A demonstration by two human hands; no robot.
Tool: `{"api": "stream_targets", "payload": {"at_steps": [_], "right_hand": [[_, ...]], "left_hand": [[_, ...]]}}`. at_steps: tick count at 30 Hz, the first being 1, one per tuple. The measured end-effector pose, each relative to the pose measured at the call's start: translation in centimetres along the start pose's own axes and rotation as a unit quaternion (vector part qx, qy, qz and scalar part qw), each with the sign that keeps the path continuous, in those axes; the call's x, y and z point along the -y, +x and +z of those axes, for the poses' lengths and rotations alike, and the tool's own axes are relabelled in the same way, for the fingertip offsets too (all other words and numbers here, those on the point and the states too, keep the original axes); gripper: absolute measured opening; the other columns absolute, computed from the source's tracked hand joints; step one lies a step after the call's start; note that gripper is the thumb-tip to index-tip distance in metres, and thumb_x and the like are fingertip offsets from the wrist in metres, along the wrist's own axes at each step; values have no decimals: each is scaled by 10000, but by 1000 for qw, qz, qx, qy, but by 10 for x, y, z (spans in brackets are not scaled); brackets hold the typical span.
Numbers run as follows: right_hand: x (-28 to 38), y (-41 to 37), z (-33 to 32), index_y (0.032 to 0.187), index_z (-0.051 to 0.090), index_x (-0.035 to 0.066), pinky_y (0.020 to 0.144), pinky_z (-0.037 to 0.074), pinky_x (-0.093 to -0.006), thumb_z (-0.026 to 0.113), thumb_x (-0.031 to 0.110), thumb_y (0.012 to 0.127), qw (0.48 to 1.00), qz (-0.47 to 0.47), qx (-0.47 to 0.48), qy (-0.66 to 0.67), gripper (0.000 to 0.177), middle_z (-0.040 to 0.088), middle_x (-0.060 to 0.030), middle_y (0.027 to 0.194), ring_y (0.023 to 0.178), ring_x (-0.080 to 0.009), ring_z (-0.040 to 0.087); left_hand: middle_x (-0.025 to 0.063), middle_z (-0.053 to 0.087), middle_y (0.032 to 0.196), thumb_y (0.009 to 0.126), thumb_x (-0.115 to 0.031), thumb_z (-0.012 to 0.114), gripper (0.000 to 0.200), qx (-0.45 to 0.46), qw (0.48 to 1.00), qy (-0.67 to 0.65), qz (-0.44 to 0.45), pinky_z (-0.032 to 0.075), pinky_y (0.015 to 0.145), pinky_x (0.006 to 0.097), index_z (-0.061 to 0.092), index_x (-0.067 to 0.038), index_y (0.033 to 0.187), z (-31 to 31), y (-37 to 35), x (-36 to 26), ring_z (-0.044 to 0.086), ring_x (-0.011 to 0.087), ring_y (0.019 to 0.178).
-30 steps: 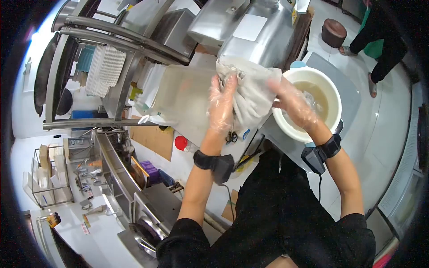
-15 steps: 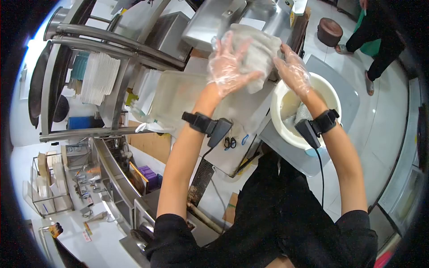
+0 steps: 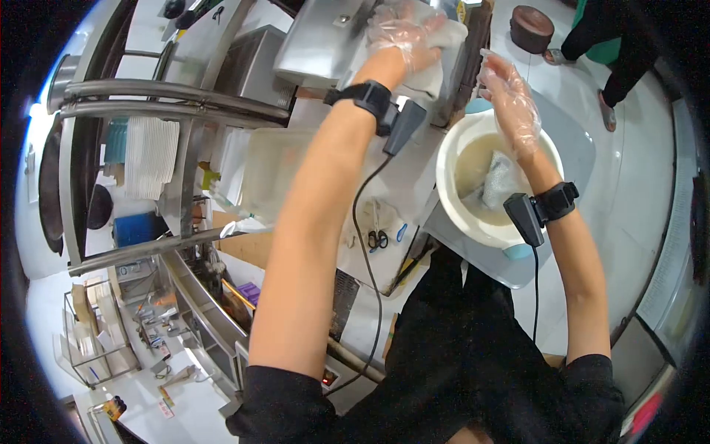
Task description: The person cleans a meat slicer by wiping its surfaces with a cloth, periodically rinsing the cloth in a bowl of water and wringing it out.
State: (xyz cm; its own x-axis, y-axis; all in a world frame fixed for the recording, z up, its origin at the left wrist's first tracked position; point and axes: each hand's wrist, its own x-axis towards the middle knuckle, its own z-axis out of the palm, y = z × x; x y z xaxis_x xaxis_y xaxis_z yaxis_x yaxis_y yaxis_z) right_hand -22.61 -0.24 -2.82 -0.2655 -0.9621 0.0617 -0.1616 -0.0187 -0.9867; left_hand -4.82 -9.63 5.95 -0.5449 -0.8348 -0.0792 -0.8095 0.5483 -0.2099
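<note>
A pale folded cloth (image 3: 444, 38) lies at the top centre, against the steel appliance. My left hand (image 3: 401, 37), in a clear plastic glove, rests on the cloth with its fingers spread. My right hand (image 3: 512, 100), gloved the same way, is apart from the cloth, over the upper rim of a white bucket (image 3: 446, 177), with its fingers loosely apart and nothing in them. Inside the bucket a wet, whitish cloth (image 3: 499, 181) sits in cloudy liquid.
Scissors (image 3: 377, 238) lie on the worktop near a blue item (image 3: 401, 232). A translucent tub (image 3: 277, 166) stands left of centre. Metal shelving with white trays (image 3: 151, 157) is at the left. Another person's legs (image 3: 629, 52) show at the top right.
My left hand has moved up and forward with the cloth beneath it. My right hand has come off the cloth's edge and is now separate from it. The view has shifted slightly.
</note>
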Motion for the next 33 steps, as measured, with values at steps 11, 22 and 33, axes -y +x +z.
{"api": "stream_targets", "payload": {"at_steps": [11,22,33], "right_hand": [[29,-22,-17,1323,538,23,985,472,-314,529,301,996,993,49,5,108,429,567,-93,1299,1170,-194,576],[39,-30,4,1195,623,97,941,466,-387,488,328,955,995,-74,31,-67,360,662,-128,1155,1038,-297,629],[60,-8,63,1247,595,135,998,431,-423,480,280,954,939,-283,41,-193,347,569,-144,1317,1159,-353,557]], "left_hand": [[-4,537,1403,856,-346,548,418,85,956,223,168,151,1161,593,628,-250,1254,13,-84,-48,319,230,1427],[20,512,1396,804,-102,634,298,-317,922,47,219,406,1039,537,667,-188,1087,80,-181,0,455,227,1342],[95,551,1347,778,-234,629,523,-277,949,-139,-59,447,997,482,583,-295,1296,34,-141,23,523,406,1172]]}}
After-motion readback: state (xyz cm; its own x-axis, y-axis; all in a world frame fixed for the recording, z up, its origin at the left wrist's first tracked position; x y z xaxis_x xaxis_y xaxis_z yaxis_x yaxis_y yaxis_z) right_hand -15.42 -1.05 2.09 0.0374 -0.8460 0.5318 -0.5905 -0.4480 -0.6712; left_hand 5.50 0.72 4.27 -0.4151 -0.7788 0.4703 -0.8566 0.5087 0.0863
